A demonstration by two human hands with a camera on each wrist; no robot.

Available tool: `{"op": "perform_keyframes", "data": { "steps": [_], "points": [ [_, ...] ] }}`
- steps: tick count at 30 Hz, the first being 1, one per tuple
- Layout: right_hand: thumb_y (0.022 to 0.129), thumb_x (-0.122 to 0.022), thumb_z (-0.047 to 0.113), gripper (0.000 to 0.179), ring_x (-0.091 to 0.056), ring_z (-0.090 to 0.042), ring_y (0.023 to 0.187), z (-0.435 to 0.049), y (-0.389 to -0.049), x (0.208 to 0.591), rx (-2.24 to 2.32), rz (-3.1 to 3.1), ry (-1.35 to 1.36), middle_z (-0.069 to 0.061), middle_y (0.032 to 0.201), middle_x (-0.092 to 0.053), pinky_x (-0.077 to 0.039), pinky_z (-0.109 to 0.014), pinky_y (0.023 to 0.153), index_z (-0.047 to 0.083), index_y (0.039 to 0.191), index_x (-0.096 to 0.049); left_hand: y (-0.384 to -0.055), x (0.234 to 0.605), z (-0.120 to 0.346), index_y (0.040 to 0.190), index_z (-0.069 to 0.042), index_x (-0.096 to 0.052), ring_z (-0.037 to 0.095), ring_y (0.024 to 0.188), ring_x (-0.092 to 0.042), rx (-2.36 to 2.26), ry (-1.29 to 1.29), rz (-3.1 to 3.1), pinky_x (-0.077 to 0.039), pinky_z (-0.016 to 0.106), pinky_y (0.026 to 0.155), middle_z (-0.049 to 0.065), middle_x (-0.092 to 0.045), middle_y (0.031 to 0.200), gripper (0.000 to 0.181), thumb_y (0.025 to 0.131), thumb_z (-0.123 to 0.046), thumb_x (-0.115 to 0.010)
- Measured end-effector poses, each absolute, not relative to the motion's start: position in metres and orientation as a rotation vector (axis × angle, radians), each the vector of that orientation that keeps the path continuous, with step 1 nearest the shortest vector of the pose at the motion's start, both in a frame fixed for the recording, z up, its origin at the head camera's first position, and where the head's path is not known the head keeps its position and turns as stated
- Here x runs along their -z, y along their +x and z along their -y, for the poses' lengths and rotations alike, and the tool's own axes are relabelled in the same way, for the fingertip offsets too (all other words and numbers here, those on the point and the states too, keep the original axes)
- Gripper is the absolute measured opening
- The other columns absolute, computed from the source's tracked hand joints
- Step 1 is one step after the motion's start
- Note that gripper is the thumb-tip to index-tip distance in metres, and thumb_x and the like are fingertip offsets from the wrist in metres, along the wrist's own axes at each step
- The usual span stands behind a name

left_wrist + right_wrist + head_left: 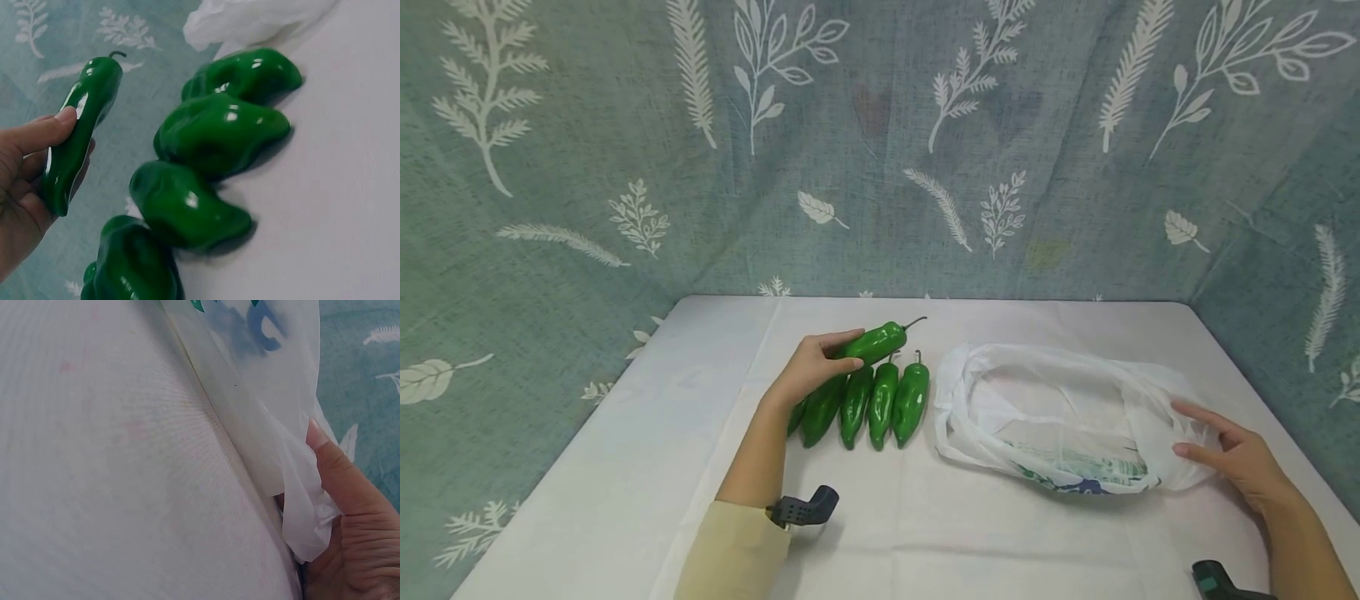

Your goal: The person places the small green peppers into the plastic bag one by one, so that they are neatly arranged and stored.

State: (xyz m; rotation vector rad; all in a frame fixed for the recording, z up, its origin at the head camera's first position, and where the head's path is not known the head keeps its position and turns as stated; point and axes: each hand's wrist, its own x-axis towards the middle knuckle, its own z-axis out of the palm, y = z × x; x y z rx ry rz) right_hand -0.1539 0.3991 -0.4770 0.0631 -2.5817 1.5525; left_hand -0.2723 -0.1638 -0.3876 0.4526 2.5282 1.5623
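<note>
One glossy green pepper (883, 342), pinched mid-body by the left hand (816, 368) at 12 o'clock of the pepper row (883, 404), looks light, firm, slightly slippery; best held round the body, not the stem (915, 322); right hand (1246, 462) grips the flimsy bag (952, 408) at 3 o'clock.

Soft light, dimmer wrist views, glints on peppers (209, 134)

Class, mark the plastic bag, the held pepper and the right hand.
Plastic bag (1078, 482): head view, on its printed front side.
Held pepper (71, 149): left wrist view, middle of its body.
Right hand (1251, 462): head view, on its back.
</note>
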Motion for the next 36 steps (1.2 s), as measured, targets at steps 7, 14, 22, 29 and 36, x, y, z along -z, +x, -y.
{"op": "perform_keyframes", "data": {
  "steps": [7,14,22,29,36],
  "points": [
    [0.088,-0.067,0.011,0.064,-0.014,0.025,0.120,-0.400,-0.155,0.477,-1.529,2.595,0.072,0.043,0.124,-0.033,-0.009,0.009,0.090,0.023,0.145,-0.040,-0.281,0.386,0.145,0.135,-0.013,-0.053,0.023,0.128,-0.048,-1.559,0.505,-2.503,-0.043,0.040,0.102,0.006,-0.052,0.139,0.050,0.088,-0.020,-0.068],
    [0.088,-0.067,0.012,0.064,-0.012,0.025,0.121,-0.401,-0.154,0.479,-1.552,2.603,0.057,0.042,0.124,-0.032,-0.005,0.005,0.096,0.024,0.145,-0.040,-0.286,0.380,0.123,0.135,-0.016,-0.054,0.023,0.129,-0.046,-1.526,0.543,-2.485,-0.043,0.042,0.101,0.005,-0.051,0.139,0.050,0.087,-0.019,-0.068],
    [0.088,-0.068,0.014,0.062,-0.015,0.026,0.117,-0.401,-0.155,0.477,-1.517,2.613,0.035,0.043,0.123,-0.032,-0.010,0.010,0.087,0.025,0.144,-0.042,-0.295,0.374,0.096,0.133,-0.017,-0.057,0.019,0.125,-0.050,-1.488,0.675,-2.464,-0.046,0.037,0.099,0.003,-0.054,0.137,0.049,0.086,-0.017,-0.070],
    [0.088,-0.068,0.013,0.061,-0.016,0.026,0.117,-0.401,-0.155,0.477,-1.533,2.599,0.045,0.044,0.122,-0.034,-0.010,0.009,0.088,0.023,0.143,-0.044,-0.300,0.369,0.070,0.133,-0.014,-0.057,0.018,0.122,-0.053,-1.383,0.806,-2.427,-0.046,0.033,0.098,0.003,-0.057,0.134,0.048,0.086,-0.016,-0.070],
    [0.088,-0.067,0.014,0.062,-0.014,0.027,0.118,-0.401,-0.155,0.477,-1.527,2.610,0.053,0.043,0.122,-0.033,-0.010,0.010,0.087,0.025,0.144,-0.042,-0.301,0.370,0.041,0.132,-0.014,-0.057,0.016,0.119,-0.054,-1.349,0.860,-2.363,-0.048,0.027,0.091,0.003,-0.057,0.133,0.048,0.085,-0.014,-0.070]
  ]
}}
